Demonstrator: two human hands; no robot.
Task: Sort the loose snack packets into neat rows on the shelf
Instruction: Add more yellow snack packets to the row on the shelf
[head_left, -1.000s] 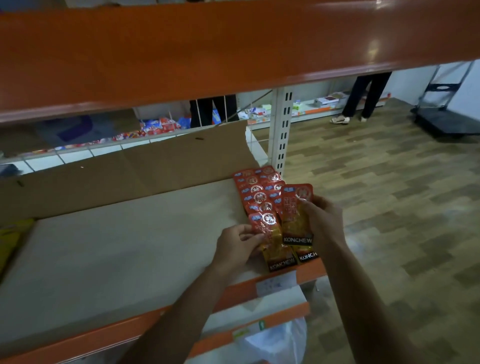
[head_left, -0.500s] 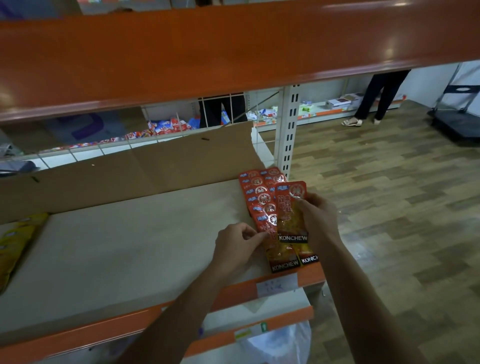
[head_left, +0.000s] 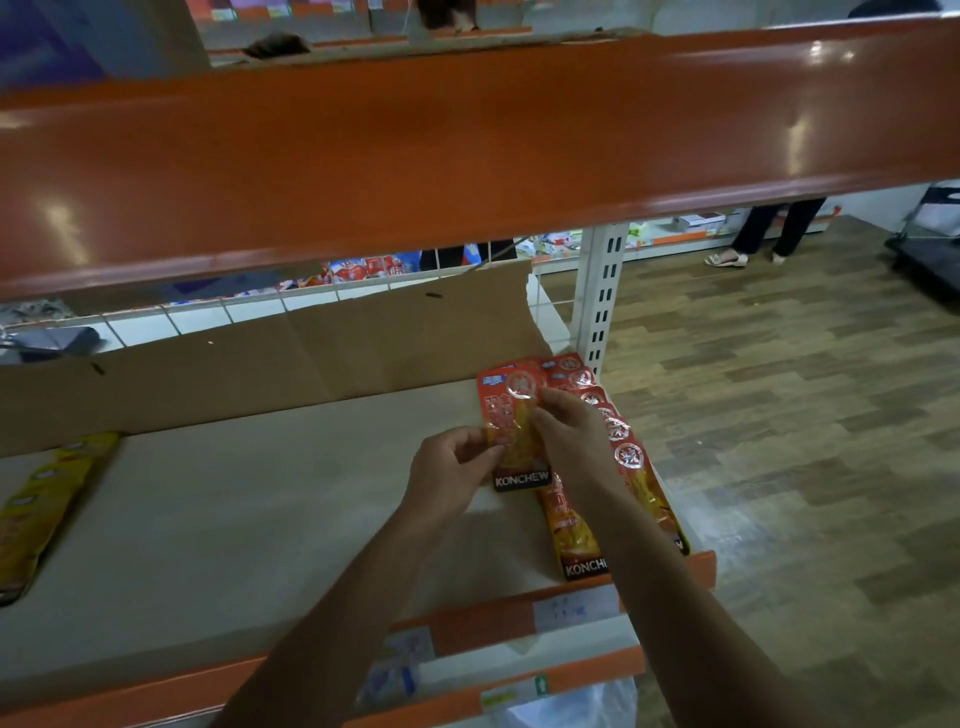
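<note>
- The left hand (head_left: 451, 467) is pinching the left edge of a red snack packet (head_left: 500, 410) between thumb and fingertips, fingers curled and closed on it.
- The right hand (head_left: 571, 436) is gripping the same packet along its right side, fingers bent around the wrapper; both hands are clamped on this one item.
- The red snack packet is being held lengthwise, black KONCHEW band nearest the person, over the shelf (head_left: 234, 519) near its right edge. Whether its lower end is touching the board cannot be told.
- A row of red packets (head_left: 626, 457) is lying overlapped along the shelf's right edge, running from the back right corner to the front right corner, just right of the held packet.
- Yellow packets (head_left: 41, 509) are lying in a line at the shelf's left edge, well apart from the hands.
- A cardboard sheet (head_left: 260, 358) is standing along the shelf's back edge.
- A white slotted upright (head_left: 602, 301) is standing at the back right corner.
- An orange beam (head_left: 467, 145) is spanning above the shelf.
- A price label (head_left: 574, 608) is sitting on the orange front lip.
- A person's legs (head_left: 769, 228) are showing on the far wooden floor (head_left: 779, 415).
</note>
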